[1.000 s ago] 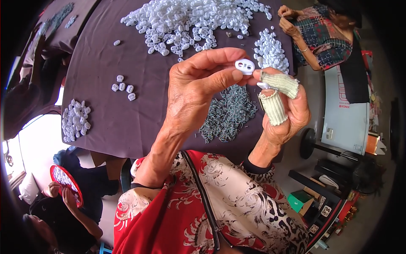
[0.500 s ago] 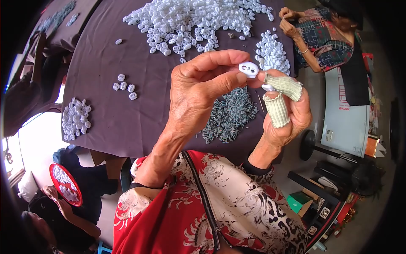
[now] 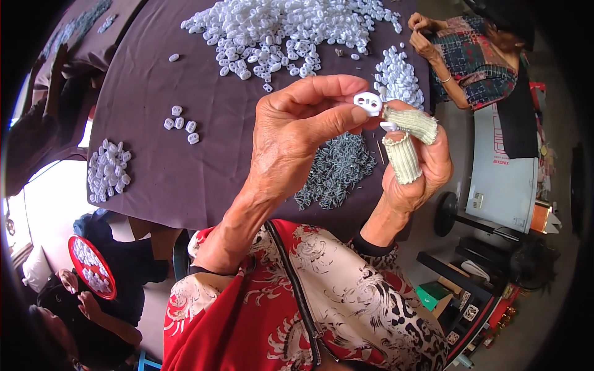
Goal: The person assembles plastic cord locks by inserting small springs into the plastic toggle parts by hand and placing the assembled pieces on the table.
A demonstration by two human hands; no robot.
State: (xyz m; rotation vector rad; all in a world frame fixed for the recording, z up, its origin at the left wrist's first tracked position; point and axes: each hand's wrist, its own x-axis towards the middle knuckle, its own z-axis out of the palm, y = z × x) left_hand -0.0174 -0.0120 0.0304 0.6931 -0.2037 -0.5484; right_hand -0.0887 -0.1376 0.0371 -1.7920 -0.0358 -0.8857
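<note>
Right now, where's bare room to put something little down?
Bare brown cloth shows between the five grouped white pieces and the left hand, and between that group and the lone white piece beyond. Crowded: the far side, under the big white pile, and near the right hand, with the grey-green pile and smaller white pile.

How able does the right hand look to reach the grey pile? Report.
Probably yes: the right hand appears beside the grey pile, whose near side lies uncovered, though the hand's white piece could hinder picking.
</note>
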